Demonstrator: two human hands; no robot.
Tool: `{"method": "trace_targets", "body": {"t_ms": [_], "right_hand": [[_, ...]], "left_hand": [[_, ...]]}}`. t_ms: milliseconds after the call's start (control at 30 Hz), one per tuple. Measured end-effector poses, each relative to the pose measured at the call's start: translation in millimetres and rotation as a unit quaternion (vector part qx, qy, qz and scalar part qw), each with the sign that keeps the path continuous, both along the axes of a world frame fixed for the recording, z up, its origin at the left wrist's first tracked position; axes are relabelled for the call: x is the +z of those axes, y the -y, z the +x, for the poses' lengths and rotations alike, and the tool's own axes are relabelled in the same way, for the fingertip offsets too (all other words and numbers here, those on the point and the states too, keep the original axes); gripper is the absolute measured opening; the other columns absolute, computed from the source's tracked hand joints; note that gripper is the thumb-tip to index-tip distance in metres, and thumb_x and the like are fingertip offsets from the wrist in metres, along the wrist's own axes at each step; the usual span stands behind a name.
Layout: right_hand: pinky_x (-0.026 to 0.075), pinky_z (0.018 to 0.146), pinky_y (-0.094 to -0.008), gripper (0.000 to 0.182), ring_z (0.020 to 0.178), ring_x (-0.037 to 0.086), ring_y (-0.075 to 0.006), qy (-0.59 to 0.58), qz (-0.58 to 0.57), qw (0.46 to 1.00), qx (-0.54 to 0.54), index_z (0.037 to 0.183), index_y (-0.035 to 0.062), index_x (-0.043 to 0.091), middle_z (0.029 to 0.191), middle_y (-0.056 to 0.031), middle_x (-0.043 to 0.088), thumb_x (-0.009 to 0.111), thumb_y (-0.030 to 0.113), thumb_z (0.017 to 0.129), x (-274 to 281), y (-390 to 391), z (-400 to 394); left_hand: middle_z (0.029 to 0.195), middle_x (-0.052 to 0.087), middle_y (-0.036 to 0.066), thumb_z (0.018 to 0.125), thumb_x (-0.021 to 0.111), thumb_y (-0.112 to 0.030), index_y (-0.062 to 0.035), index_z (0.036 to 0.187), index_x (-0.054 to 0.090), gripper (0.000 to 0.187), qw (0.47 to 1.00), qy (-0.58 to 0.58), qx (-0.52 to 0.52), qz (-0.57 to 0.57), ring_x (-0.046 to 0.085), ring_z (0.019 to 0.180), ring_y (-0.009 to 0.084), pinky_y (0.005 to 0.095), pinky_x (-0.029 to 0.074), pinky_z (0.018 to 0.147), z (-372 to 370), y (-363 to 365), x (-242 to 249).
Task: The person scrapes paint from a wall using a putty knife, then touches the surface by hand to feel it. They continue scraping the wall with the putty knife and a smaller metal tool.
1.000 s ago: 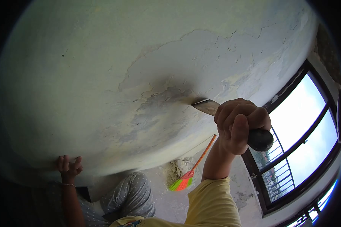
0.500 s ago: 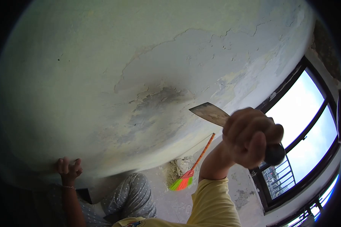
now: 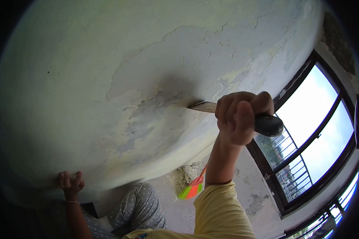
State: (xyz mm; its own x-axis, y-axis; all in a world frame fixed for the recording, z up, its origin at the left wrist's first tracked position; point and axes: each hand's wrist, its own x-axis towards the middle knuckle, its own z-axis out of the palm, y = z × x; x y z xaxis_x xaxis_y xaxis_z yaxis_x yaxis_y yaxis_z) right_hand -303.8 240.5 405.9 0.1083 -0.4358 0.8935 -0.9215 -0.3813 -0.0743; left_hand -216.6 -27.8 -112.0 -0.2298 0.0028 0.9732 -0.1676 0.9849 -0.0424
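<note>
A scraper (image 3: 204, 106) with a black handle is gripped in my right hand (image 3: 240, 118), fingers wrapped round it. Its blade tip meets the wall (image 3: 155, 59) at the right end of a dark, flaking patch (image 3: 159, 105). Cracked, lifting paint spreads above and to the right of that patch. Low on the left, my left hand (image 3: 71, 185) rests against the wall with its fingers apart, holding nothing.
A broom with orange and green bristles (image 3: 192, 188) stands by a broken bit of plaster (image 3: 183, 175) at the lower middle. To the right is a dark-framed window (image 3: 319, 135) with a railing outside. My bent knee (image 3: 141, 205) shows below the wall.
My right hand has moved left and up with the scraper, bringing the blade from off the wall to its surface. My left hand stays at the wall; the view has shifted slightly.
</note>
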Motion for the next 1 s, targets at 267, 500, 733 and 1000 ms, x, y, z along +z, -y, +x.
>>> {"method": "trace_targets", "body": {"t_ms": [267, 500, 733, 1000], "right_hand": [[0.030, 0.026, -0.0247, 0.016, 0.030, 0.036, -0.0085, -0.062, 0.053, 0.993, 0.082, 0.081, 0.0089, 0.037, 0.044, -0.0020, 0.041, 0.045, -0.001, 0.090, 20, -16, 45], [0.029, 0.028, -0.0245, 0.027, 0.030, 0.034, -0.0078, 0.030, 0.025, 0.999, 0.029, 0.070, 0.0094, 0.034, 0.044, -0.0011, 0.039, 0.049, -0.001, 0.090, 8, -3, 15], [0.028, 0.033, -0.0252, 0.028, 0.036, 0.036, -0.0078, 0.159, -0.014, 0.983, -0.089, 0.067, 0.0079, 0.032, 0.047, 0.0024, 0.038, 0.055, 0.001, 0.082, -26, -6, -7], [0.034, 0.026, -0.0246, 0.021, 0.029, 0.036, -0.0109, -0.072, -0.083, 0.972, 0.210, 0.072, 0.0110, 0.038, 0.045, 0.0008, 0.041, 0.043, 0.007, 0.092, 3, -78, 80]], "left_hand": [[0.143, 0.031, 0.015, 0.093, 0.044, -0.034, -0.0255, 0.121, 0.054, 0.032, 1.000, -0.009, 0.002, 0.002, 0.033, 0.128, 0.0392, 0.0536, 0.036, 0.101, 0, -2, 14], [0.143, 0.030, 0.015, 0.093, 0.044, -0.033, -0.0254, 0.123, 0.054, 0.032, 1.000, 0.001, 0.007, 0.004, 0.034, 0.127, 0.0405, 0.0545, 0.037, 0.101, -2, -1, 10], [0.144, 0.030, 0.016, 0.093, 0.043, -0.035, -0.0243, 0.123, 0.054, 0.033, 1.000, -0.005, -0.003, -0.009, 0.033, 0.129, 0.0407, 0.0547, 0.037, 0.101, 5, -5, 17], [0.142, 0.028, 0.015, 0.093, 0.043, -0.033, -0.0227, 0.118, 0.056, 0.030, 0.999, -0.048, -0.003, -0.018, 0.028, 0.130, 0.0359, 0.0486, 0.036, 0.104, -2, -4, 40]]}}
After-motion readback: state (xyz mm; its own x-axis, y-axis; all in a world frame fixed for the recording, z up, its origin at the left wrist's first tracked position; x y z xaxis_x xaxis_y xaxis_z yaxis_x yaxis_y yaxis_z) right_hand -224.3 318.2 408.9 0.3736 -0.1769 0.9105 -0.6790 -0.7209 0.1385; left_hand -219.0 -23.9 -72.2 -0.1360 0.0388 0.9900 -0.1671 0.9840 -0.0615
